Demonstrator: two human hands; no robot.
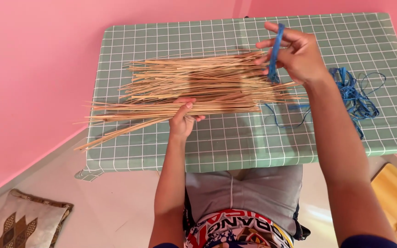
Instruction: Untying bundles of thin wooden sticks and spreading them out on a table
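Observation:
A loose pile of thin tan sticks (194, 85) lies across a table covered with a green checked cloth (235, 142). My left hand (184, 118) grips a bunch of the sticks at the pile's near edge, thumb over them. My right hand (297, 55) is raised above the right end of the pile and holds a blue plastic strip (275, 50) looped around its fingers. The strip runs down to a tangled heap of blue strips (354, 94) on the cloth at the right.
Pink walls stand behind and to the left of the table. A patterned cushion (21, 220) lies on the pale floor at the lower left. A wooden board (394, 193) shows at the lower right. My lap is under the table's near edge.

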